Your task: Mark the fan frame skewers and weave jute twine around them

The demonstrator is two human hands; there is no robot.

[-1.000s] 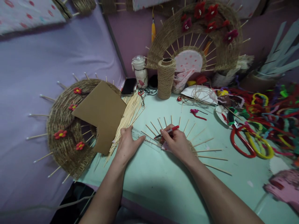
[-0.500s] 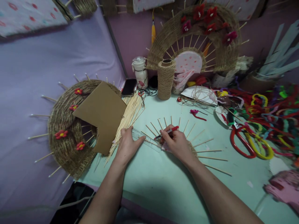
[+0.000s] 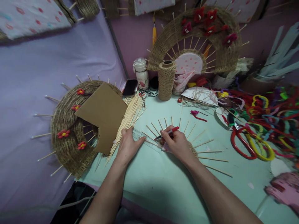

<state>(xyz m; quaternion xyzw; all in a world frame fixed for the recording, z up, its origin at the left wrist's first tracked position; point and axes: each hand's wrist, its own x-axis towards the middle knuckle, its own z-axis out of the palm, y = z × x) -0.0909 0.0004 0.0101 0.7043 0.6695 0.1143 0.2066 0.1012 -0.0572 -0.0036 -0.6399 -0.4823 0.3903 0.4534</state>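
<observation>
My left hand [image 3: 128, 143] lies flat, fingers together, pressing down a clear plastic ruler [image 3: 149, 141] on the pale green table [image 3: 151, 180]. My right hand [image 3: 177, 143] is closed on a red pen [image 3: 168, 131], its tip at the ruler's edge. Under my right hand lies a small half-round piece with thin wooden sticks [image 3: 205, 151] fanning out from it; the hand hides most of its centre. The ruler crosses the left-hand sticks of that fan.
A bundle of bamboo skewers [image 3: 129, 116] and a brown cardboard piece [image 3: 102, 113] lie left, over a woven twine half-disc with red flowers [image 3: 67, 133]. A twine spool [image 3: 166, 79], a phone [image 3: 130, 87], red and yellow scissors [image 3: 249, 144] and several pipe cleaners [image 3: 275, 115] crowd the back and right.
Both hands hold their places on the ruler and pen. The view has shifted slightly; nothing else has moved.
</observation>
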